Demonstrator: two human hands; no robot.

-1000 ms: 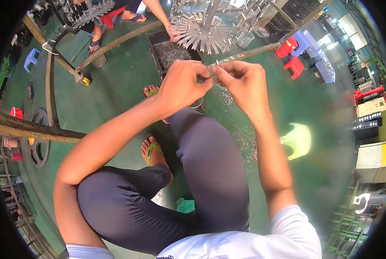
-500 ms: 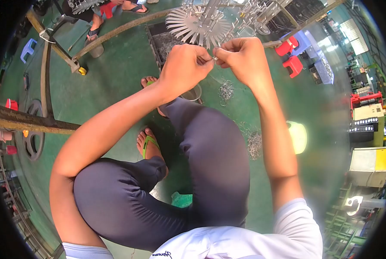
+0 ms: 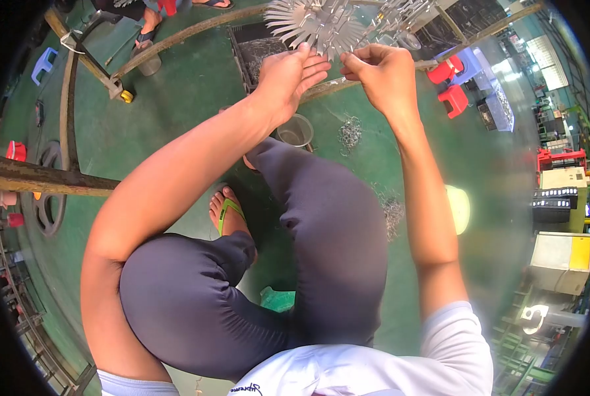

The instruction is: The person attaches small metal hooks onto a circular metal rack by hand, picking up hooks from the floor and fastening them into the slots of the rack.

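Observation:
A ring of flat silver metal blades (image 3: 308,26) fans out at the top of the view. Close to its lower edge is my left hand (image 3: 288,82), thumb raised and fingers stretched apart, with nothing visibly gripped. To its right, my right hand (image 3: 387,76) pinches thumb and forefinger together beside the blades' lower right side. Whatever sits in that pinch is too small to make out. The two hands are apart. More thin metal pieces (image 3: 397,20) stand behind my right hand on the same side.
A dark crate (image 3: 245,43) of metal pieces stands behind my left hand. Below are a round container (image 3: 295,131) and small metal heaps (image 3: 350,134) on the green floor. A rusty frame bar (image 3: 189,39) crosses the top. Red stools (image 3: 453,100) stand right; another person's foot (image 3: 151,23) shows upper left.
My hands were together at a small shiny piece and have separated. My left fingers have opened out, while my right hand has moved slightly right and up. The view has shifted a little.

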